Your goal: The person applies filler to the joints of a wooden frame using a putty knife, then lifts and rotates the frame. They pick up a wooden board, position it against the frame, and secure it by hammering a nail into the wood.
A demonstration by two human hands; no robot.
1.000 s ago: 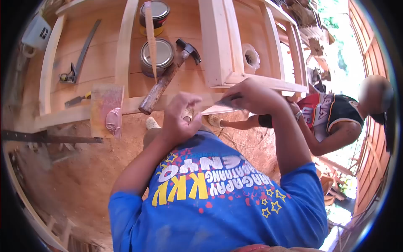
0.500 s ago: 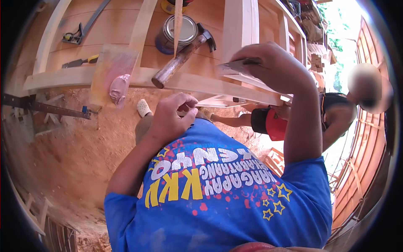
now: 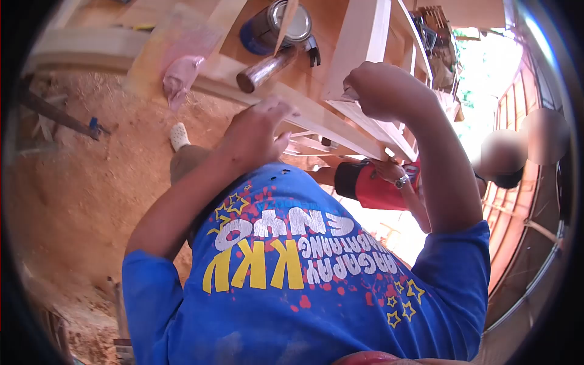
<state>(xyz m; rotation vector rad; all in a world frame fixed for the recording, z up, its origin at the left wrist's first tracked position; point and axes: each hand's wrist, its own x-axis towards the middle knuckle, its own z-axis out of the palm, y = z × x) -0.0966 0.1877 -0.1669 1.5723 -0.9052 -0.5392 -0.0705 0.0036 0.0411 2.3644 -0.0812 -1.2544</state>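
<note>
My right hand is closed beside an upright of the pale wooden frame. It grips a putty knife, of which only a bit of the flat blade shows under the fingers. In front of my shirt, my left hand is raised, slightly blurred, with fingers loosely bent, thumb apart and nothing held. Pink putty lies in a lump on a thin translucent board, which overhangs the frame's near rail. A hammer with a wooden handle rests by a metal can.
Another person in a red and black top is beyond the frame, with a watch-wearing hand near the rail. A dark bar with a blue clamp part juts in at left. Bare earth lies below.
My view has shifted, so the can, hammer and putty sit higher and farther right. My left hand has opened from a near pinch. The other person's hand has come up to the rail.
</note>
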